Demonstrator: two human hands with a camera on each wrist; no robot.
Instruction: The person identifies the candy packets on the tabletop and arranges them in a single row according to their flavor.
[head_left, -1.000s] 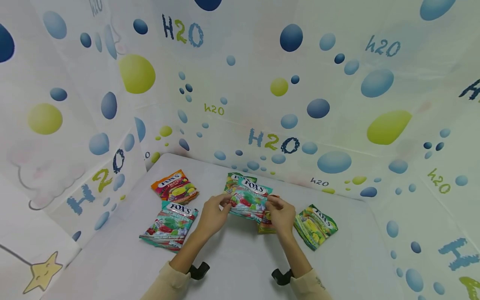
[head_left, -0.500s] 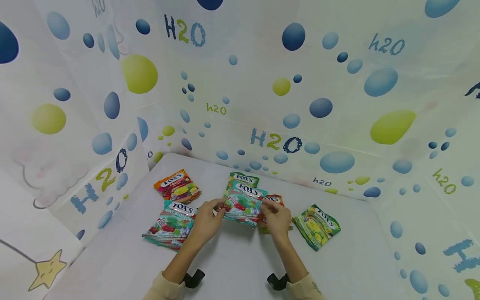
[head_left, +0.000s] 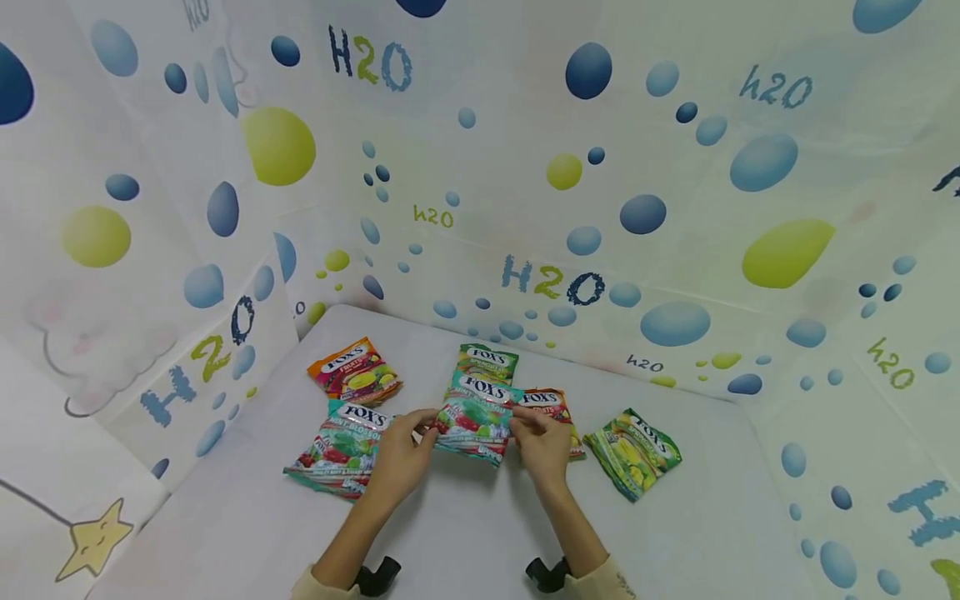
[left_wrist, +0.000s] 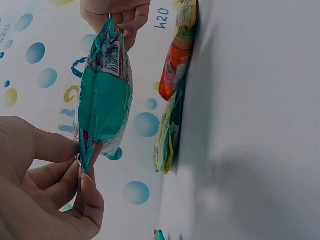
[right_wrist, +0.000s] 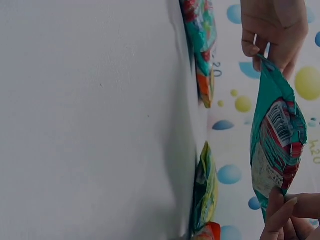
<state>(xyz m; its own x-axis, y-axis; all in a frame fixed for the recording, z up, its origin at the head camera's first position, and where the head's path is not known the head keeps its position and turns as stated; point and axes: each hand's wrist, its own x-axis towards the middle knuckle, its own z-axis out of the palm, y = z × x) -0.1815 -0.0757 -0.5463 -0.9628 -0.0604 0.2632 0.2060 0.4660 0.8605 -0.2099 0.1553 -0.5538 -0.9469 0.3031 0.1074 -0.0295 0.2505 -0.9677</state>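
Note:
Between both hands, a teal Fox's candy bag (head_left: 476, 418) is held up above the white table. My left hand (head_left: 403, 454) pinches its left edge with thumb and fingers; the left wrist view shows that pinch on the teal bag (left_wrist: 107, 102) closely. On the opposite edge my right hand (head_left: 543, 446) pinches the bag, as the right wrist view also shows on the candy bag (right_wrist: 277, 140). Behind it lies a green candy bag (head_left: 489, 360), partly covered. An orange-red candy bag (head_left: 555, 408) lies by the right hand's fingers, partly hidden.
Left of the hands lie a second teal candy bag (head_left: 337, 450) and, farther back, an orange candy bag (head_left: 356, 375). A green-yellow candy bag (head_left: 633, 454) lies at the right. Printed white sheets (head_left: 480, 167) wall the table (head_left: 480, 542) at the back and sides.
Both hands have drawn the held teal bag toward the person and slightly left, uncovering more of the green and orange-red bags behind it. The bags on the table stay put.

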